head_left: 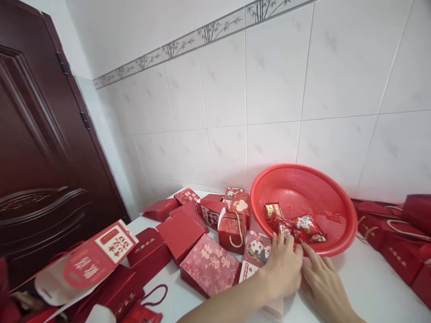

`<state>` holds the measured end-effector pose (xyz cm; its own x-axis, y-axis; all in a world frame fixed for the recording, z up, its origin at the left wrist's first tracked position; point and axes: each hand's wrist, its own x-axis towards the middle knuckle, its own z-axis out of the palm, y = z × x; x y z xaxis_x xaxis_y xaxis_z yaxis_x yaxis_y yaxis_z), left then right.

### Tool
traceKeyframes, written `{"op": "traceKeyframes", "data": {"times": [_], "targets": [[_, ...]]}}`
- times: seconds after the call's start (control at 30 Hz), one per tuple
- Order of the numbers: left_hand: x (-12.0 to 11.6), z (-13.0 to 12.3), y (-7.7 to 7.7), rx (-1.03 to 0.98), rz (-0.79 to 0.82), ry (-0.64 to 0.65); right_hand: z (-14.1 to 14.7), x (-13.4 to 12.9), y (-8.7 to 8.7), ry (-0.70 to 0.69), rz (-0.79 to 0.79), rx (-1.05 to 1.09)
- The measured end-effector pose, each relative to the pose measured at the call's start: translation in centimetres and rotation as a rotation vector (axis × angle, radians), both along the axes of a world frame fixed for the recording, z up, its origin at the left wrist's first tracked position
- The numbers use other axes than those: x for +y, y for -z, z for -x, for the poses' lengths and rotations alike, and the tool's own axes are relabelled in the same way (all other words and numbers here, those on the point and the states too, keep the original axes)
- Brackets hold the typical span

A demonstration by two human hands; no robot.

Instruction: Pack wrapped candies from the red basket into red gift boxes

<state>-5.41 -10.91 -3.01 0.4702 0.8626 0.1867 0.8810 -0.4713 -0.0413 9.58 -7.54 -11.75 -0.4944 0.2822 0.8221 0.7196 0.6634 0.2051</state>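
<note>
A red mesh basket [348, 233] leans back, holding several wrapped candies. My left hand [284, 269] is at its near rim, fingers curled together beside a red-and-white candy packet [284, 230]; what they grip, if anything, is hidden. Right beside it, my right hand [323, 282] has its fingers stretched toward the rim, with nothing visible in them. A colorful packet [305, 223] and a gold-and-red one [273, 209] lie inside the basket. Under and left of my left hand is a pink patterned box [256, 246], partly covered by my forearm.
Red gift boxes [180, 233] crowd the white table [171, 294] to the left, one with a rope handle [240, 231]. An open box [84, 264] lies at the lower left. More red boxes [397, 255] stand at the right. A tiled wall [269, 89] rises behind.
</note>
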Motion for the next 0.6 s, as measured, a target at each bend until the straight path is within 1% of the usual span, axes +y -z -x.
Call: {"op": "traceKeyframes", "data": {"times": [0.17, 0.27, 0.37, 0.47, 0.53, 0.6], "targets": [[0.0, -0.9, 2.1, -0.005, -0.044, -0.041, 0.3, 0.0, 1.0, 0.017, 0.019, -0.015], [0.1, -0.9, 2.8, -0.056, -0.013, -0.032, 0.2, 0.1, 1.7, 0.023, 0.11, -0.006], [0.4, -0.8, 3.3, -0.113, 0.033, -0.007, 0.0, 0.7, 2.8, 0.034, 0.204, 0.013], [0.9, -0.6, 4.2, -0.192, 0.053, 0.013, 0.1, 1.4, 4.0, 0.045, 0.185, 0.066], [1.2, -0.3, 5.0, -0.25, 0.065, 0.025, 0.1, 1.8, 4.3, 0.054, 0.179, 0.08], [1.5, 0.0, 5.6, -0.307, 0.077, 0.023, 0.2, 2.0, 4.0, 0.05, 0.228, 0.05]]}}
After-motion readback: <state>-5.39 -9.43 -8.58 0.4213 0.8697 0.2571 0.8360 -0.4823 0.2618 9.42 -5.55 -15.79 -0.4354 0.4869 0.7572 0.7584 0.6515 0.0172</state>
